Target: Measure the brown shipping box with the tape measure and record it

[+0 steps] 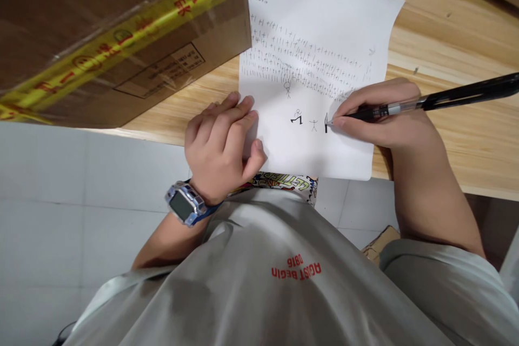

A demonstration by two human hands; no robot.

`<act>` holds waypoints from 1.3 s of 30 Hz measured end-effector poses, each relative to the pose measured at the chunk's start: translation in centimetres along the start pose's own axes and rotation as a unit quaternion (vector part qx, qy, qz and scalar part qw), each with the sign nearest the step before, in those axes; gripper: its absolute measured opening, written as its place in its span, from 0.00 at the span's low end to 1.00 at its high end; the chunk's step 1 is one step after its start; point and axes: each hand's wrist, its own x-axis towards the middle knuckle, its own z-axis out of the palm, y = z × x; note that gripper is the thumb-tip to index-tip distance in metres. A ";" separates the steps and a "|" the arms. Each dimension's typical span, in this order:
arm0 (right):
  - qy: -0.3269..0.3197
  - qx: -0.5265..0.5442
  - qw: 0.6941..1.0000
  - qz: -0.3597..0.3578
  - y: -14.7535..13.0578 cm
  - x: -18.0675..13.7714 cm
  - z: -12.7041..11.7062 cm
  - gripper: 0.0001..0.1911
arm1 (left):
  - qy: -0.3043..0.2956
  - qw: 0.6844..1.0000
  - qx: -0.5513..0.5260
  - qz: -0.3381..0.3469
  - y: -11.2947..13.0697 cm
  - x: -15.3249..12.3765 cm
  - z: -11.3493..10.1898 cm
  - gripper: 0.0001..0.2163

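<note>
A: Right hand [385, 116], what has it got?

B: Clenched around a black pen with a clear grip section [430, 101]. Tip down on a white sheet of paper covered in rows of short pen strokes [324, 27], touching a dark upright mark beside small stick figures. The pen's barrel slants off toward the right end of the worktop.

A: Where does the sheet lie?

B: Flat on the pale wooden worktop [454, 32], its bottom edge at the near edge or just over it.

A: Left hand [221, 140]?

B: Grasping nothing. Fingers curled loosely, resting on the sheet's left margin at the near edge, thumb on the paper. A blue and silver wristwatch [187, 204] sits on that wrist.

A: Anything crowding it?

B: A brown cardboard box sealed with yellow tape printed in red [121, 38] fills the far left of the worktop. Its corner overlaps the sheet's top left and hides part of the writing. Near the left hand, not touching it.

A: Below the edge?

B: A grey shirt with red lettering [284, 270], a printed strip [284, 181] just under the sheet, and pale floor tiles [60, 200] to the left.
</note>
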 end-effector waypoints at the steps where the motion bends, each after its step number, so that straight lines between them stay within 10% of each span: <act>1: 0.000 0.002 1.000 -0.005 0.0 0.0 0.0 0.08 | -0.001 1.000 0.006 0.002 0.0 0.0 0.0 0.19; 9: 0.004 0.000 1.000 -0.001 0.0 0.0 0.0 0.08 | -0.021 1.000 -0.007 -0.022 0.1 0.2 -0.1 0.18; 17: 0.002 0.003 1.000 0.005 0.3 0.0 0.0 0.09 | 0.059 0.986 0.129 0.091 0.5 0.3 -0.2 0.21; 39: -0.013 0.037 0.997 -0.060 0.2 -0.1 0.0 0.05 | 0.015 0.992 0.117 0.050 0.9 0.0 -0.6 0.21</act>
